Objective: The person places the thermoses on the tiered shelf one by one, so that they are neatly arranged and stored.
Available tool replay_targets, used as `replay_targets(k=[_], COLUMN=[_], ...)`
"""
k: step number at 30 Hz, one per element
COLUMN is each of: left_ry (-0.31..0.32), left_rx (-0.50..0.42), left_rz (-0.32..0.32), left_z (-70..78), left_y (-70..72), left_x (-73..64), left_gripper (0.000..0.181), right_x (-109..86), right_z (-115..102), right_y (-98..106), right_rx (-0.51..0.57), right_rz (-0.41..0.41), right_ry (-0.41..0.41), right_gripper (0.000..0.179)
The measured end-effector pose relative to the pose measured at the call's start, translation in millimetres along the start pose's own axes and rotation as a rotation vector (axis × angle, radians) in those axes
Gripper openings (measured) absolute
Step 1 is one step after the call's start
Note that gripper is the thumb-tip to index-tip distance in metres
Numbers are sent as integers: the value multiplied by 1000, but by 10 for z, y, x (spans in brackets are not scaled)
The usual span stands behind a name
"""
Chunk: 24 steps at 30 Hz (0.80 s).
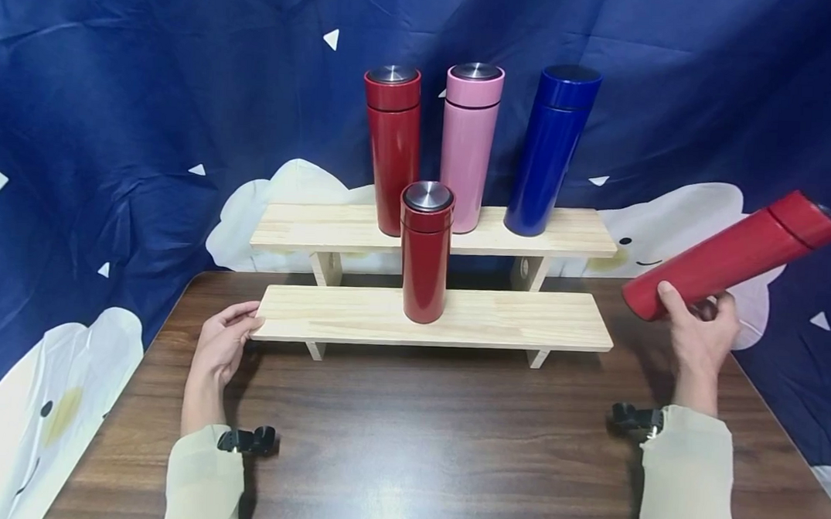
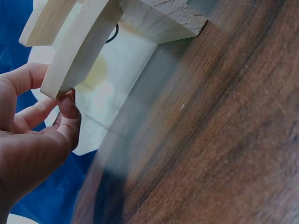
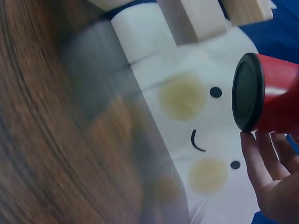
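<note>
At the right, my right hand (image 1: 708, 334) grips a red thermos bottle (image 1: 729, 258) near its base, tilted with the cap up to the right and held above the table. Its black base (image 3: 247, 92) faces left in the right wrist view. My left hand (image 1: 222, 342) pinches the left end of the lower wooden shelf (image 1: 336, 314), thumb and fingers on either side of the board (image 2: 77, 51). Another red thermos (image 1: 425, 268) stands upright mid-way along that shelf. On the upper shelf (image 1: 299, 223) stand a red thermos (image 1: 394, 158), a pink one (image 1: 469, 153) and a blue one (image 1: 552, 157).
The two-step wooden stand sits on a dark brown wooden table (image 1: 408, 429). Behind it hangs a navy cloth (image 1: 186, 87) with white cloud shapes and triangles. Small black cameras (image 1: 247, 439) are strapped at both wrists.
</note>
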<state>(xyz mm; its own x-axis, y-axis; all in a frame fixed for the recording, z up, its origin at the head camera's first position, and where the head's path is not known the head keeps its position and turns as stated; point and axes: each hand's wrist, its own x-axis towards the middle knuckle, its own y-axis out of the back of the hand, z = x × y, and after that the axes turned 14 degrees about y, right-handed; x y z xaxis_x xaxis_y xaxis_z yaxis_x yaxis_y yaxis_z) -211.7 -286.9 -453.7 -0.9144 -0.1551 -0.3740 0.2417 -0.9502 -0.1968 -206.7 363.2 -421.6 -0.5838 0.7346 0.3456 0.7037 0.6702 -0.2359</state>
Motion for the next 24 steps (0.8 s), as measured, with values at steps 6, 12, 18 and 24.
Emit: replay_targets(k=[6, 12, 18, 24], left_ry=[1, 2, -10, -2], left_rx=[9, 16, 4, 5], left_rz=[-4, 3, 2, 6], left_z=[-4, -5, -11, -16], left_y=[4, 7, 14, 6], left_x=[23, 21, 23, 35], left_gripper=[28, 28, 25, 27], right_x=[-94, -168, -253, -316], right_z=[-60, -91, -87, -97], right_y=[-107, -210, -281, -334], right_rx=[95, 144, 146, 142], right_rz=[-2, -8, -33, -59], right_ry=[7, 32, 73, 107], right_gripper=[43, 40, 40, 40])
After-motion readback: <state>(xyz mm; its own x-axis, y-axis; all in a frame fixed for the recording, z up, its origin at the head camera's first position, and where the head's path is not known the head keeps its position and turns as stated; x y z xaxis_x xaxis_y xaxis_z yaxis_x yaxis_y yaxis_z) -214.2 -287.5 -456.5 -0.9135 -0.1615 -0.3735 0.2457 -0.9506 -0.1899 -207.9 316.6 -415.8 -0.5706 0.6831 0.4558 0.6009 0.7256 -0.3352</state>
